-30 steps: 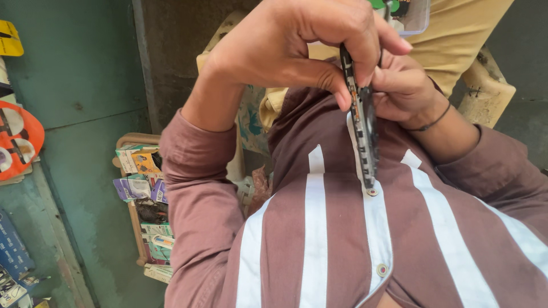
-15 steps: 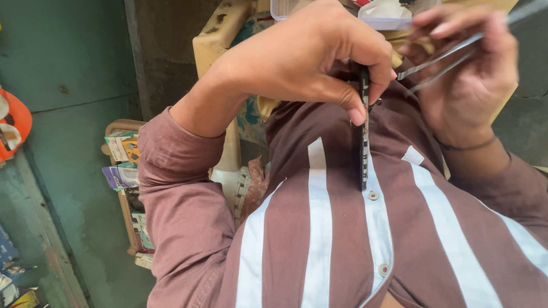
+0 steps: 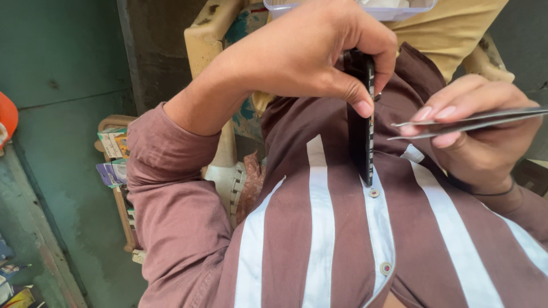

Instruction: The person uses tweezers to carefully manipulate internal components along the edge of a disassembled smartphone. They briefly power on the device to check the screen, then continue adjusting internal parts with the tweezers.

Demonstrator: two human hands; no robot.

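Observation:
My left hand (image 3: 308,57) pinches the top of a thin black flat device (image 3: 361,140), seen edge-on. The device stands upright against the chest of my maroon, white-striped shirt (image 3: 319,239), its lower end just above a button. My right hand (image 3: 482,151) is to the right of the device and does not touch it. It holds slim metal tweezers (image 3: 474,120), whose length runs off towards the right edge of the view. Both sleeves are maroon; a dark band circles my right wrist.
A clear plastic box (image 3: 348,8) sits at the top edge over a yellow cloth (image 3: 456,31). A cream plastic chair (image 3: 208,43) stands behind my left arm. A wooden rack with colourful packets (image 3: 114,165) stands on the green floor. An orange object (image 3: 5,120) shows at the far left.
My right hand has come off the black device and swung right and down with the tweezers. My left hand keeps its grip on the device.

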